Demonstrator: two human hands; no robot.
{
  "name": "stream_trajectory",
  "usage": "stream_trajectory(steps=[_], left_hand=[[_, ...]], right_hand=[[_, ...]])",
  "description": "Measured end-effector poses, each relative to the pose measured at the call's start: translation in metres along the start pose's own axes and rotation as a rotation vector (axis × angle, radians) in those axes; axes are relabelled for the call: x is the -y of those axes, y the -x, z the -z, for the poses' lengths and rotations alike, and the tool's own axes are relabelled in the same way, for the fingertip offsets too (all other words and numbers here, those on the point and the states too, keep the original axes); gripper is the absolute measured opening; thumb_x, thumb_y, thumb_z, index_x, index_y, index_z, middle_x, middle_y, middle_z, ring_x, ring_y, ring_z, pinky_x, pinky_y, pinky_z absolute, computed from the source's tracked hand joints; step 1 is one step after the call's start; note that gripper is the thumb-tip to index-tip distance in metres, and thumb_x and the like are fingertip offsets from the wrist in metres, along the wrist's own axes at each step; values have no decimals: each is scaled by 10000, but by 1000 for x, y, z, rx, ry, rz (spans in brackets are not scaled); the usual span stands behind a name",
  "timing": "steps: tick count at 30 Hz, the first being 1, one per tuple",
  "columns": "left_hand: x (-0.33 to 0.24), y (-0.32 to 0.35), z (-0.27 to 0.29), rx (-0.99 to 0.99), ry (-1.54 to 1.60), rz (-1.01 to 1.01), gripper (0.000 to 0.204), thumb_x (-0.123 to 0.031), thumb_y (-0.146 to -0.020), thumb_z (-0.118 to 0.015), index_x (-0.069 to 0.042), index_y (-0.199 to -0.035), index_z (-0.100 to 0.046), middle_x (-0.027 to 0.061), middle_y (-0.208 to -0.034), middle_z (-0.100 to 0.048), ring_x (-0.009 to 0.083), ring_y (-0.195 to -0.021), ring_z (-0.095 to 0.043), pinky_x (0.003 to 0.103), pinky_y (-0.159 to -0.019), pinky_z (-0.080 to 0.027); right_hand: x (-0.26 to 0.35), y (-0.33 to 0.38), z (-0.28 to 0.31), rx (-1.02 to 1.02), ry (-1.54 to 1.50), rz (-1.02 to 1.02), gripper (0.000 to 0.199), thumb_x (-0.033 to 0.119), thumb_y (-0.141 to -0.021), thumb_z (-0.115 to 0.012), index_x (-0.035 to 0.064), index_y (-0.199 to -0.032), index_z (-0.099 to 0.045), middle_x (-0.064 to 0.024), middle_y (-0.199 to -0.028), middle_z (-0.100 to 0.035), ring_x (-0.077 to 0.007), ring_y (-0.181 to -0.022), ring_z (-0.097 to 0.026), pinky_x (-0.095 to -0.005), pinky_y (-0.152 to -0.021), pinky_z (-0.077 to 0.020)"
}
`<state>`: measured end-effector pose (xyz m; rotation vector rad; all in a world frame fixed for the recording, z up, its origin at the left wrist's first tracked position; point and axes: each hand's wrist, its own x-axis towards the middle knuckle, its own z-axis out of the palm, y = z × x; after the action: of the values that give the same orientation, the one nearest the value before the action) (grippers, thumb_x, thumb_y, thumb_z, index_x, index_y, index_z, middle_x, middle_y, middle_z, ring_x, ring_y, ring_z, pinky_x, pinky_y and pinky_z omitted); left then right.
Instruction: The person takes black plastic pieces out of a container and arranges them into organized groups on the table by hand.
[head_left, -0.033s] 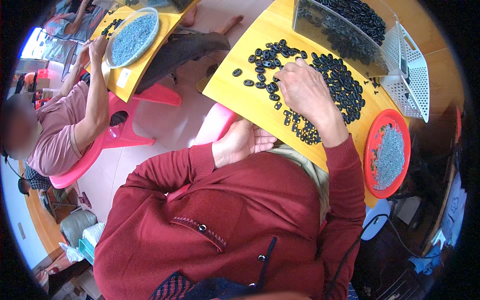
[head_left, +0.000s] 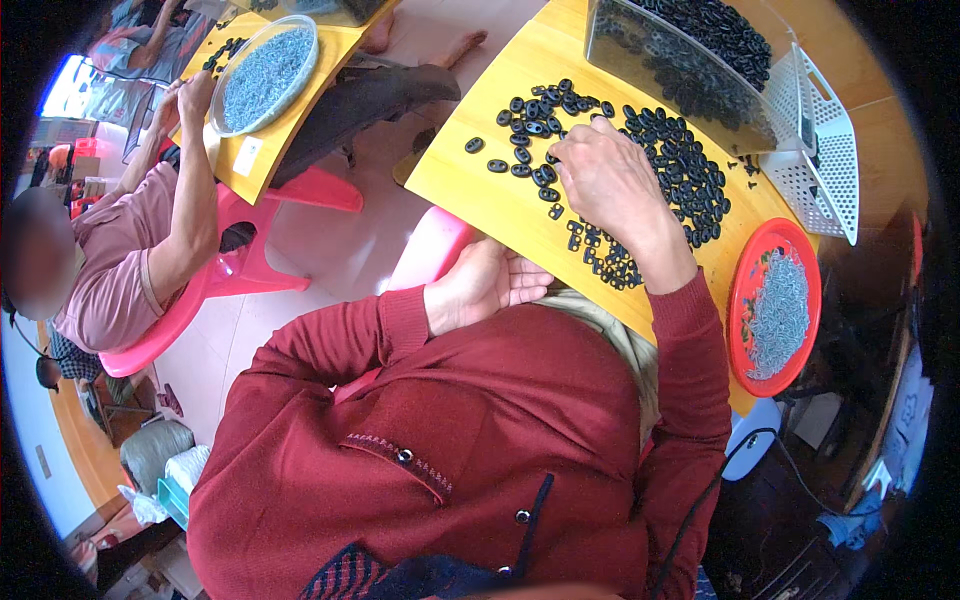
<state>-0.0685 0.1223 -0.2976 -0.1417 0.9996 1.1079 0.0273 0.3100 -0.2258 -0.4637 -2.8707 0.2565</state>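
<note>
My right hand (head_left: 608,180) reaches over the yellow table, back of the hand up, with its fingers bent down and drawn together among small black oval pieces with two holes (head_left: 690,170). A black piece shows right at the fingertips; what they grip, if anything, is hidden beneath them. Smaller black pieces (head_left: 610,262) lie in a cluster near my wrist, by the table's front edge. Below that edge, close to my lap, my left hand (head_left: 487,277) rests palm up with loosely stretched fingers and nothing visible in it.
A red dish (head_left: 738,340) of thin silvery metal pins stands at the right. Behind are a clear bin (head_left: 680,85) of black pieces and a white perforated basket (head_left: 825,150). At the left, another person (head_left: 130,240) sits at a yellow table with a clear bowl (head_left: 232,115).
</note>
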Motion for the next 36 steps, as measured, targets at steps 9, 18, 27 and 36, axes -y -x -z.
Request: stream_trajectory(steps=[9, 18, 27, 36], left_hand=[[0, 3, -5, -41, -7, -6, 464, -354, -1128, -299, -8, -1184, -603, 97, -1015, -689, 199, -934, -685, 371, -889, -578], [-1, 4, -6, -37, -12, -11, 479, -364, -1130, -286, -5, -1194, -596, 102, -1015, -690, 197, -939, -686, 369, -884, -584], [-1, 4, -6, -37, -10, -11, 478, -365, -1130, -290, -7, -1198, -599, 101, -1020, -697, 197, -940, -691, 368, -882, -584], [-1, 3, -3, -21, -19, -10, 496, -373, -1132, -270, -7, -1191, -599, 88, -1020, -690, 190, -941, -686, 360, -890, -580]], right_hand=[[-6, -4, -2, -17, -74, 29, 138, 85, -836, -636, -1, -860, -741, -163, -940, -728, -337, -978, -674, -447, -886, -571], [-12, -8, 0, 64, -111, 22, 233, 126, -801, -665, 7, -980, -755, -142, -966, -735, -322, -976, -660, -433, -907, -546], [-11, -9, 3, 22, -168, 9, 213, 143, -793, -649, 9, -921, -754, -189, -950, -730, -360, -989, -678, -469, -911, -558], [-9, -12, 11, 48, -133, -5, 201, 143, -803, -641, 9, -910, -746, -193, -921, -727, -367, -966, -687, -480, -896, -561]])
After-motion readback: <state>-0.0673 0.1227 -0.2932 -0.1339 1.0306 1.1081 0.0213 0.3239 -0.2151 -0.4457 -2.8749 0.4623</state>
